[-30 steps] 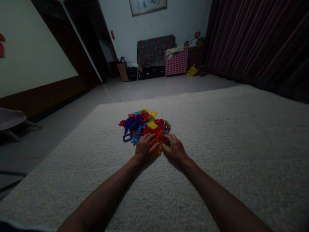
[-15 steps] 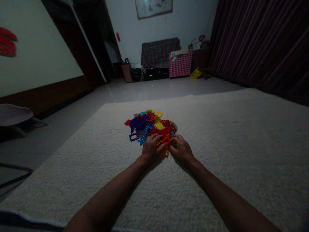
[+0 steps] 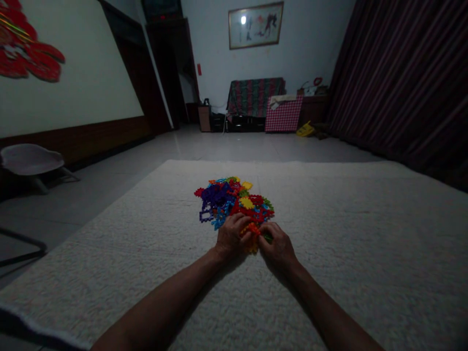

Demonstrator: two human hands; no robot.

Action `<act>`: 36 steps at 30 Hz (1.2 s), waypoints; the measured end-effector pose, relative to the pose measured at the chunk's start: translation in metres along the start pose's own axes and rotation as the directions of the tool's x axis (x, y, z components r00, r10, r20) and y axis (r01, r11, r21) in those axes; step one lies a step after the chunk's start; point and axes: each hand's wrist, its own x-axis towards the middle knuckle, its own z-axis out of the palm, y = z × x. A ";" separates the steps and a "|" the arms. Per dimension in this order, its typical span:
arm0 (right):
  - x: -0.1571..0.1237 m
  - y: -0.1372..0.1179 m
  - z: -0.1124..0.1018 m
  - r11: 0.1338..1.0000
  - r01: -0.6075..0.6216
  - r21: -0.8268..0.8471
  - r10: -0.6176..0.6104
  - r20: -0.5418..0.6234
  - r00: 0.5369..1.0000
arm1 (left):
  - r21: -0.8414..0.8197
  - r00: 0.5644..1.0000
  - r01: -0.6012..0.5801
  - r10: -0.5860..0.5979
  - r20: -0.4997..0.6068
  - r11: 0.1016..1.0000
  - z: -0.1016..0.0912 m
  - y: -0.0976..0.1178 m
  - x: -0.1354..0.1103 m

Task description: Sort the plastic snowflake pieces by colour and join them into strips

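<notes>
Pale quilted cloth (image 3: pixel 347 258) bears a multicoloured heap of toothed plastic pieces (image 3: pixel 218 195), at whose near edge the left hand (image 3: pixel 230 235) and right hand (image 3: pixel 279 247) pinch an orange toothed plastic piece (image 3: pixel 252 227), its direction and long axis hidden.

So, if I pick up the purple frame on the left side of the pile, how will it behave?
The purple frame is probably light, since its middle is open. It looks flat and rectangular, so it seems unlikely to roll. Its bumpy edge might catch on the blue pieces beside it.
</notes>
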 end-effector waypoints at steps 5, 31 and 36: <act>-0.001 0.000 -0.001 1.000 0.019 0.022 -0.019 0.026 0.999 | -0.019 1.000 0.005 -0.005 -0.028 1.000 0.000 0.002 0.000; 0.038 0.007 0.015 0.997 0.053 0.048 -0.050 -0.065 0.997 | -0.060 0.986 -0.005 -0.005 -0.167 0.998 -0.004 -0.006 0.041; 0.081 0.017 0.020 0.994 0.076 0.074 -0.063 -0.173 0.983 | 0.012 0.985 0.043 -0.040 -0.169 0.999 -0.006 -0.010 0.087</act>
